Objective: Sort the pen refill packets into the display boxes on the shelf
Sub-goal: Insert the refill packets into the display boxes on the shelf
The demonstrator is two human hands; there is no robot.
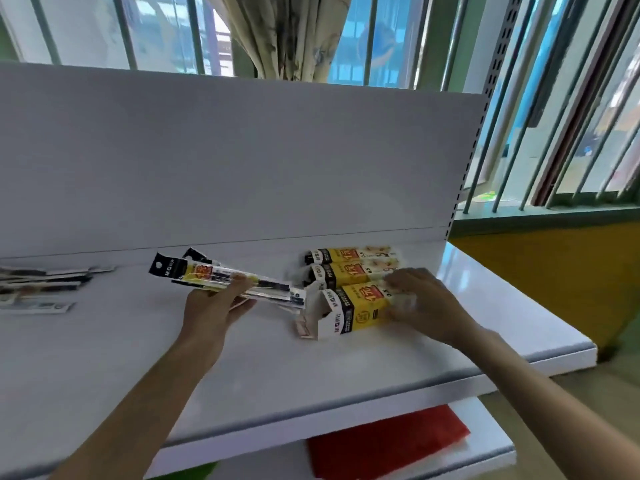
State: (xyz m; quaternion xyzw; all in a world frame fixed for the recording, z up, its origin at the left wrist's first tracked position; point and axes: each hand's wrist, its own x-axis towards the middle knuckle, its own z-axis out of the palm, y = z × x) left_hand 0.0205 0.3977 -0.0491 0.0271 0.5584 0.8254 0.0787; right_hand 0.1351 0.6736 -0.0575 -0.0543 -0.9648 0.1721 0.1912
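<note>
Yellow display box (pixel 360 306) under right hand (pixel 427 303), left hand (pixel 211 306) gripping refill packets (pixel 197 271)

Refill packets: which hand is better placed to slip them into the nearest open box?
Left. The left hand holds the refill packets beside the open end of the nearest box; the right hand holds that box.

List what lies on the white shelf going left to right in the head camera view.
Loose refill packets at the left edge → bundle of refill packets gripped by the left hand → three yellow display boxes → right hand, its blurred fingers touching the nearest box at its right end.
</note>
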